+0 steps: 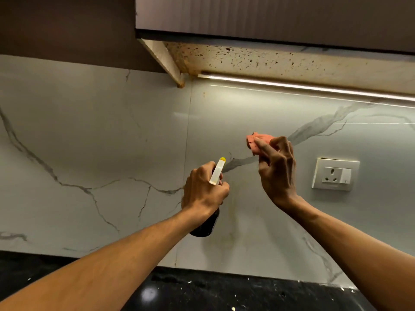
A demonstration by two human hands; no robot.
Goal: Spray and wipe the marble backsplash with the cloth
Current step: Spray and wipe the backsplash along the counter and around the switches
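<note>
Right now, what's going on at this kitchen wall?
A person is cleaning the marble backsplash. The left hand grips a spray bottle, nozzle pointed at the wall. The right hand holds a bunched orange cloth up by the marble, near a wall socket. Yellowish streaks run down the marble below the hands.

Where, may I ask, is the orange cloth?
Head view, right of centre: the right hand holds the orange cloth at the marble backsplash, left of the white wall socket.

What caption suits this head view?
Left hand holds a spray bottle while right hand holds an orange cloth against the marble backsplash.
</note>
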